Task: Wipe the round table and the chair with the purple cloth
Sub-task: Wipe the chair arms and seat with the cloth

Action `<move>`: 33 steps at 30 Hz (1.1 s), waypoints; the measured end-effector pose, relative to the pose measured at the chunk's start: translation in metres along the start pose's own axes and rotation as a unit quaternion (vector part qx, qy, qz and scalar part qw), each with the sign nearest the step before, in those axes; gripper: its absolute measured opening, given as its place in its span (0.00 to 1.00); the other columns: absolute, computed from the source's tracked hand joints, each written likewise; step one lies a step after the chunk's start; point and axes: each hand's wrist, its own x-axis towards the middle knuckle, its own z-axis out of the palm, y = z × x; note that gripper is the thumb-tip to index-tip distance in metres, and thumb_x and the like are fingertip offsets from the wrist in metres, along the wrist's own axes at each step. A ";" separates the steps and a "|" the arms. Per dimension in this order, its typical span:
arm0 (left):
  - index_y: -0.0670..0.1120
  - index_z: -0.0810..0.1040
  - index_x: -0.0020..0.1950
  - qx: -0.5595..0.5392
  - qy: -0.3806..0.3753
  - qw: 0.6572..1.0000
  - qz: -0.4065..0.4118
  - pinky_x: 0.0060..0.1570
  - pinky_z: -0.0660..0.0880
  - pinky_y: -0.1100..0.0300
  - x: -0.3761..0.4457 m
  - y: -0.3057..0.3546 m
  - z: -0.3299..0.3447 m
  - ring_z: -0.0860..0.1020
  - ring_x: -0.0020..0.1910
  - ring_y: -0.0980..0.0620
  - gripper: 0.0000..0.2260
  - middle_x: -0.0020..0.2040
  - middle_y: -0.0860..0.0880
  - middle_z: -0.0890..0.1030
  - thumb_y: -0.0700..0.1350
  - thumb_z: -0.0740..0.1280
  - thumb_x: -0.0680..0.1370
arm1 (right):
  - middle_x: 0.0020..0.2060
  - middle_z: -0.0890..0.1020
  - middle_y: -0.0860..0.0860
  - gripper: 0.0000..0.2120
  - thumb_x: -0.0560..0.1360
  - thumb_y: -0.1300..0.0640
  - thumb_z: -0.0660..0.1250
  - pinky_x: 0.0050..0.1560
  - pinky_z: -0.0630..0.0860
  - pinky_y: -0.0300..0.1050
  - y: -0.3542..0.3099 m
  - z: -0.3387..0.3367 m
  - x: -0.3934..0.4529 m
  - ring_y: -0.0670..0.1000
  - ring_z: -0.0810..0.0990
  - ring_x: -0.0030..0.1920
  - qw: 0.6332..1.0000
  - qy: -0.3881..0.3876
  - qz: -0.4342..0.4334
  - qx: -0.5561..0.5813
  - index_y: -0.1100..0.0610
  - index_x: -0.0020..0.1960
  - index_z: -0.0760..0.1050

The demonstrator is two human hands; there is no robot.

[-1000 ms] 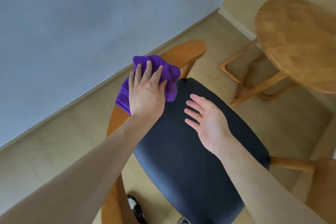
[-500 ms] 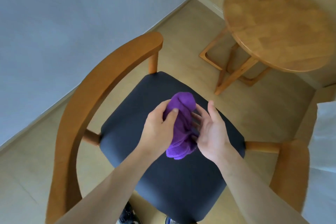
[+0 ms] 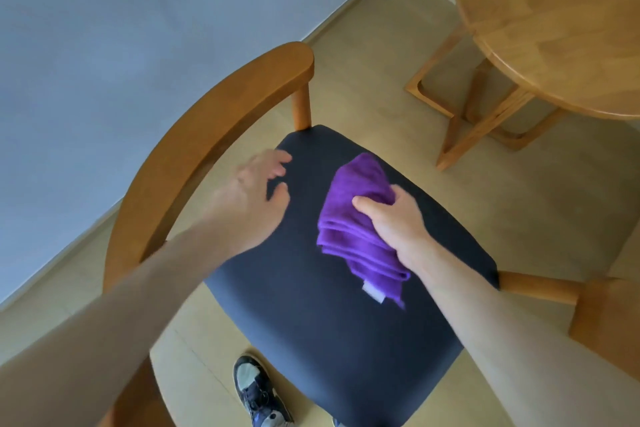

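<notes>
The folded purple cloth [image 3: 360,222] sits gripped in my right hand [image 3: 398,225] over the chair's dark padded seat [image 3: 346,322] for wiping, my left hand [image 3: 252,198] open, empty, beside it.

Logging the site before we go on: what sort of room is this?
Probably a plain room in a home or lodging: a wooden chair with a dark padded seat, a small round table, a bare wall and pale floor.

Soft, even daylight fills the room, with only faint shadows. The table [image 3: 554,28] top shows a pale sheen. The left hand [image 3: 256,194] is smeared by motion blur. Straight lines bow outward toward the picture's edges.
</notes>
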 end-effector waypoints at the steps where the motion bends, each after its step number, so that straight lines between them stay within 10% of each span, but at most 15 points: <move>1: 0.55 0.70 0.72 0.090 0.039 0.994 0.054 0.64 0.71 0.56 0.004 -0.008 -0.013 0.74 0.65 0.52 0.18 0.65 0.55 0.77 0.45 0.64 0.81 | 0.55 0.83 0.50 0.21 0.73 0.48 0.75 0.62 0.78 0.52 -0.007 -0.001 0.010 0.53 0.83 0.53 0.997 0.032 -0.025 -0.059 0.53 0.63 0.76; 8: 0.47 0.69 0.75 0.387 0.065 0.896 0.207 0.79 0.50 0.44 0.029 -0.057 -0.063 0.60 0.77 0.39 0.31 0.77 0.43 0.66 0.47 0.71 0.72 | 0.58 0.78 0.57 0.30 0.74 0.49 0.75 0.57 0.78 0.59 -0.050 0.043 0.055 0.61 0.80 0.57 0.890 0.195 -0.161 -0.380 0.61 0.67 0.65; 15: 0.57 0.51 0.82 0.325 0.044 0.936 0.127 0.78 0.47 0.45 0.033 -0.079 -0.064 0.48 0.83 0.43 0.41 0.84 0.48 0.50 0.49 0.69 0.74 | 0.60 0.77 0.54 0.30 0.73 0.41 0.70 0.64 0.69 0.59 -0.014 0.103 0.056 0.60 0.74 0.61 0.761 0.106 -0.302 -0.564 0.53 0.69 0.65; 19: 0.59 0.48 0.82 0.293 0.038 0.948 0.119 0.78 0.51 0.45 0.034 -0.081 -0.062 0.47 0.83 0.44 0.40 0.84 0.52 0.48 0.52 0.66 0.74 | 0.74 0.62 0.54 0.36 0.72 0.38 0.69 0.72 0.59 0.71 -0.006 0.095 0.085 0.66 0.60 0.74 0.827 0.085 -0.232 -0.506 0.46 0.74 0.59; 25: 0.60 0.47 0.82 0.283 0.041 0.949 0.134 0.78 0.52 0.45 0.040 -0.090 -0.060 0.46 0.83 0.45 0.40 0.84 0.54 0.46 0.55 0.62 0.73 | 0.66 0.69 0.53 0.31 0.70 0.39 0.67 0.52 0.71 0.57 -0.021 0.157 0.085 0.63 0.71 0.56 0.870 0.209 -0.175 -0.410 0.47 0.69 0.64; 33: 0.59 0.45 0.82 0.292 0.016 0.949 0.115 0.79 0.52 0.43 0.037 -0.084 -0.063 0.44 0.83 0.45 0.39 0.84 0.53 0.44 0.56 0.61 0.75 | 0.63 0.72 0.49 0.25 0.70 0.45 0.68 0.48 0.76 0.55 0.036 0.150 0.018 0.59 0.74 0.51 0.724 -0.134 -0.450 -0.505 0.48 0.65 0.68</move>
